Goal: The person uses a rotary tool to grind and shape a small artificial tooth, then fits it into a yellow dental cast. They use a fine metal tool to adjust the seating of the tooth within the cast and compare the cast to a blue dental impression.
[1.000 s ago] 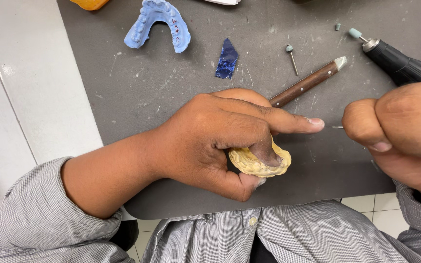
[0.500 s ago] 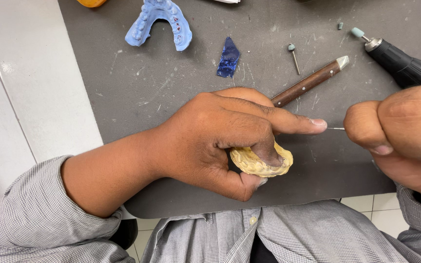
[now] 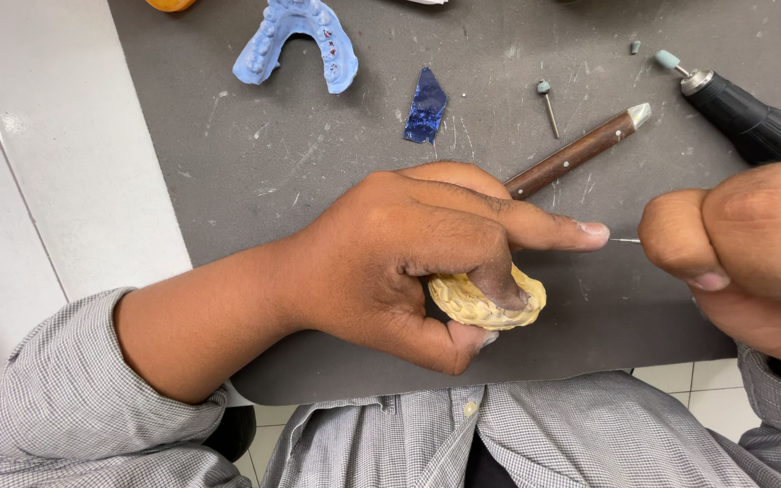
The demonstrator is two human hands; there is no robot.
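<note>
While left hand (image 3: pixel 409 253) clamps yellow cast (image 3: pixel 485 303), right hand (image 3: pixel 752 253) grip pinches thin wire (image 3: pixel 625 240).

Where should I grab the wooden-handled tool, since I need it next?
Take the wooden-handled tool by its bare brown shaft, coming from above. It lies flat and slanted on the grey mat, metal tip up-right; its lower end runs under the left hand.
</note>
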